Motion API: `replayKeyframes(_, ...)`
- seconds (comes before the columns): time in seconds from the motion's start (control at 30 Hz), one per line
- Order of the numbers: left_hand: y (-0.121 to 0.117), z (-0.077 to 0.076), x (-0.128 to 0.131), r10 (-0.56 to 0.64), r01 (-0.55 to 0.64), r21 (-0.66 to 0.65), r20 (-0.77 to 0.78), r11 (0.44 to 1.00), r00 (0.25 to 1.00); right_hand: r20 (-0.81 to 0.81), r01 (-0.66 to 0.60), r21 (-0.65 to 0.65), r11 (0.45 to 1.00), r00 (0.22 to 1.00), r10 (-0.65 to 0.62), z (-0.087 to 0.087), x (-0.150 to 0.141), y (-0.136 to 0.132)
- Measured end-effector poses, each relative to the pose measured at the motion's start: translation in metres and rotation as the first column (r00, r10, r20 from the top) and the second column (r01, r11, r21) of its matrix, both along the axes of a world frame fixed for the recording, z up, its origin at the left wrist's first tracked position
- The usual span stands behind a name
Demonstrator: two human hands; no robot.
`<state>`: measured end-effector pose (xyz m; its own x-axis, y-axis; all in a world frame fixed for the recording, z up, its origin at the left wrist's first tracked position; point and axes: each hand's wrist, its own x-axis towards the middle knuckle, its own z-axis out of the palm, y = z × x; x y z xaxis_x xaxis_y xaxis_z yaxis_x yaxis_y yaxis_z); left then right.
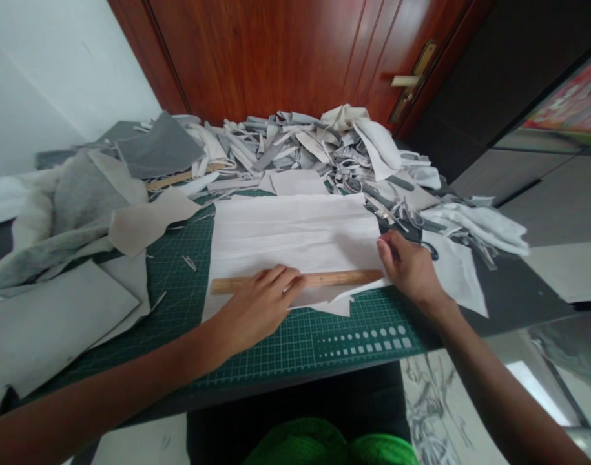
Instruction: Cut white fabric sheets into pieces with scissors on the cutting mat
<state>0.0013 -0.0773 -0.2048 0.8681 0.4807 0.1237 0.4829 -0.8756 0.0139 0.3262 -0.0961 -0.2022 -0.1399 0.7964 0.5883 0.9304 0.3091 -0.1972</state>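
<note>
A piece of white fabric with soft creases lies across a green cutting mat. On it rests a wooden ruler, running left to right near the fabric's front edge. My left hand presses down on the ruler, fingers closed over its middle. My right hand is closed at the ruler's right end, beside the fabric's right edge. What its fingers pinch, if anything, is hidden. In front of the ruler, the fabric's front edge is slightly lifted towards the right.
Grey and white scraps are heaped along the back, against a wooden door. Larger fabric pieces cover the left side. A dark scissor handle shows beside my right hand. Cut strips lie on the floor at right.
</note>
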Motion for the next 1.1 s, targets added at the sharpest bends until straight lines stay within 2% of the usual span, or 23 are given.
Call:
replayKeyframes(0.07,0.008,0.003,0.005,0.041,-0.041,0.018,-0.039,0.999,0.998,-0.085,-0.179,-0.010,0.984,0.980,0.178,0.012,-0.017,-0.012)
replayKeyframes(0.1,0.014,0.005,0.007,0.050,-0.050,0.004,-0.044,0.999,0.998,-0.124,-0.306,-0.022,0.952,0.945,0.301,0.017,-0.027,-0.020)
replayKeyframes(0.17,0.028,0.010,0.007,0.045,-0.045,-0.070,-0.008,0.997,0.999,-0.157,-0.552,-0.109,0.827,0.831,0.534,0.023,-0.047,-0.037)
replayKeyframes(0.2,0.036,0.011,0.007,0.043,-0.040,-0.119,0.027,0.992,0.999,-0.150,-0.628,-0.165,0.761,0.778,0.610,0.024,-0.056,-0.044)
replayKeyframes(0.3,0.062,0.016,0.006,0.115,-0.088,-0.226,0.109,0.970,0.987,-0.216,-0.740,-0.304,0.600,0.667,0.713,0.020,-0.079,-0.049)
replayKeyframes(0.37,0.077,0.018,0.007,0.182,-0.153,-0.229,0.108,0.961,0.977,-0.283,-0.775,-0.332,0.538,0.626,0.727,0.015,-0.089,-0.037)
replayKeyframes(0.43,0.087,0.021,0.008,0.259,-0.245,-0.163,0.076,0.956,0.963,-0.309,-0.778,-0.338,0.530,0.623,0.719,0.010,-0.099,-0.018)
replayKeyframes(0.5,0.093,0.024,0.010,0.332,-0.328,-0.084,0.028,0.941,0.943,-0.246,-0.744,-0.361,0.562,0.657,0.712,0.005,-0.108,0.006)
replayKeyframes(0.53,0.094,0.026,0.010,0.360,-0.359,-0.057,0.008,0.931,0.933,-0.196,-0.744,-0.360,0.562,0.650,0.735,0.001,-0.113,0.017)
replayKeyframes(0.57,0.095,0.029,0.009,0.381,-0.381,-0.039,-0.003,0.924,0.924,-0.151,-0.758,-0.347,0.553,0.627,0.765,-0.002,-0.116,0.028)
replayKeyframes(0.67,0.099,0.042,0.002,0.429,-0.429,-0.004,0.020,0.903,0.903,-0.091,-0.760,-0.285,0.584,0.628,0.773,-0.014,-0.122,0.053)
replayKeyframes(0.77,0.107,0.061,-0.009,0.437,-0.445,0.035,0.125,0.895,0.891,-0.056,-0.745,-0.240,0.623,0.651,0.757,-0.021,-0.124,0.070)
replayKeyframes(0.9,0.120,0.086,-0.018,0.413,-0.444,0.069,0.261,0.893,0.872,-0.024,-0.776,-0.252,0.578,0.602,0.798,-0.021,-0.129,0.088)
replayKeyframes(0.97,0.126,0.093,-0.020,0.408,-0.447,0.090,0.281,0.890,0.869,-0.022,-0.785,-0.255,0.565,0.588,0.808,-0.020,-0.134,0.096)
replayKeyframes(1.1,0.131,0.098,-0.026,0.382,-0.446,0.126,0.347,0.886,0.856,0.013,-0.753,-0.267,0.601,0.621,0.784,-0.019,-0.141,0.098)
